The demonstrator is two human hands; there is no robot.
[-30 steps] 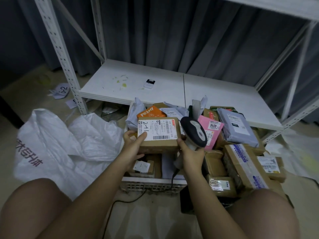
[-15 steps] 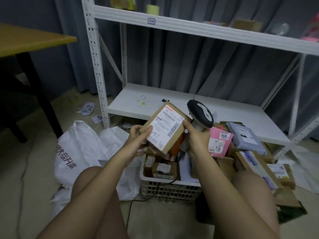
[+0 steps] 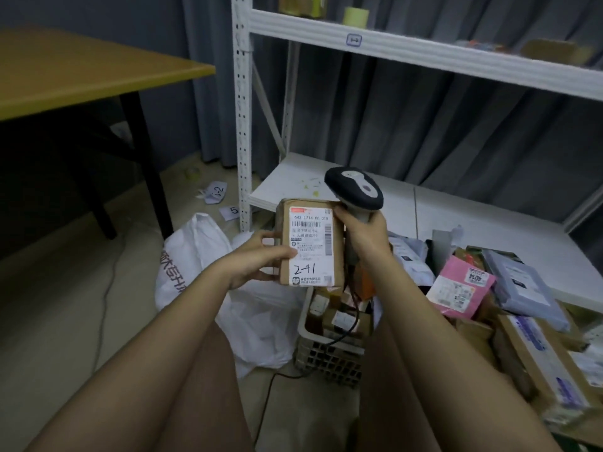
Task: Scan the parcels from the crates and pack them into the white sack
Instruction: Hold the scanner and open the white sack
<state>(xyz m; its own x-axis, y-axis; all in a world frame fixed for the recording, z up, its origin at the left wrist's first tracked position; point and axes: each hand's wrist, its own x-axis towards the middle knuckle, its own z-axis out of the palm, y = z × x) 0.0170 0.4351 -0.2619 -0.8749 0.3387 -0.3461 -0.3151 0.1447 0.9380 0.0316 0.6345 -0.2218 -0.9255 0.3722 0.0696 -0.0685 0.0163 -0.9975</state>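
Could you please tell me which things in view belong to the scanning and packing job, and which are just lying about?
Job: box in left hand; scanner in right hand; sack; crate; pink parcel.

Lying about: desk; paper scraps; tape roll.

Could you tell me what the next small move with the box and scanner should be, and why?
Probably tilt the scanner head down toward the box. The left hand holds the box upright with its label facing the camera, while the right hand grips the scanner above its top right corner, head aimed away from the barcode. The white sack lies at the left.
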